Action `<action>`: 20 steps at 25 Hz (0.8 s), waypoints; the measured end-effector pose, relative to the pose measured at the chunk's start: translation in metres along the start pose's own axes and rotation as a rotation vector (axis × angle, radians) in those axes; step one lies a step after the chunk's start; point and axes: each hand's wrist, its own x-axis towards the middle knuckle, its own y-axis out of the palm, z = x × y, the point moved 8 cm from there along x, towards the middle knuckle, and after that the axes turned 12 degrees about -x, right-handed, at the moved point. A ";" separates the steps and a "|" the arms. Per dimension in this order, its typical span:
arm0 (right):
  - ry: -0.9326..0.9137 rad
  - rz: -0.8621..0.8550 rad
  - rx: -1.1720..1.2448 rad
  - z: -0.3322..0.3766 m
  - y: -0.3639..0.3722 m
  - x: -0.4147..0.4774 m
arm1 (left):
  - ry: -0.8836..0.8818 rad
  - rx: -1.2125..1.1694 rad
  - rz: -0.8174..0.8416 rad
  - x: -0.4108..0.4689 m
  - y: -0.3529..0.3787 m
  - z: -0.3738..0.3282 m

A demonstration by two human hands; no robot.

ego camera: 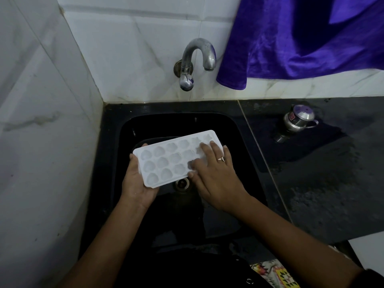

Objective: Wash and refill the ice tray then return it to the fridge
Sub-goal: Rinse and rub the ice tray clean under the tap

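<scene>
A white plastic ice tray (166,161) with several shaped cells is held face up over the black sink (116,129). My left hand (137,181) grips its near left end from below, with the thumb over the edge. My right hand (216,173), with a ring on one finger, lies on top of the tray's right half, its fingers spread and pressing into the cells. The cells look empty. The metal tap (197,59) on the tiled wall above the sink has no water running from it.
A black counter (311,173) runs to the right of the sink, with a small steel lidded pot (299,119) on it. A purple cloth (301,38) hangs over the wall at upper right. White tiled walls close in the left and back. The sink drain (181,183) lies below the tray.
</scene>
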 end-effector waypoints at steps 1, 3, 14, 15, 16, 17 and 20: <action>0.005 0.000 0.008 0.004 0.001 0.001 | -0.008 0.002 -0.008 0.001 -0.001 0.004; -0.048 0.002 -0.011 0.013 0.005 -0.001 | 0.005 0.002 -0.019 0.003 -0.005 0.000; -0.028 0.015 -0.011 0.001 0.006 -0.003 | 0.036 -0.007 -0.015 -0.002 -0.004 -0.007; -0.001 0.021 0.010 0.001 0.004 0.000 | 0.026 0.002 -0.007 -0.003 -0.001 -0.003; 0.006 0.028 0.020 0.004 0.005 0.002 | 0.017 0.015 -0.004 -0.006 0.002 0.001; -0.011 0.027 0.014 0.010 0.006 0.001 | 0.022 0.021 -0.007 -0.006 0.002 0.003; -0.069 0.011 -0.031 0.010 0.008 -0.007 | 0.035 -0.024 -0.015 -0.002 -0.001 -0.008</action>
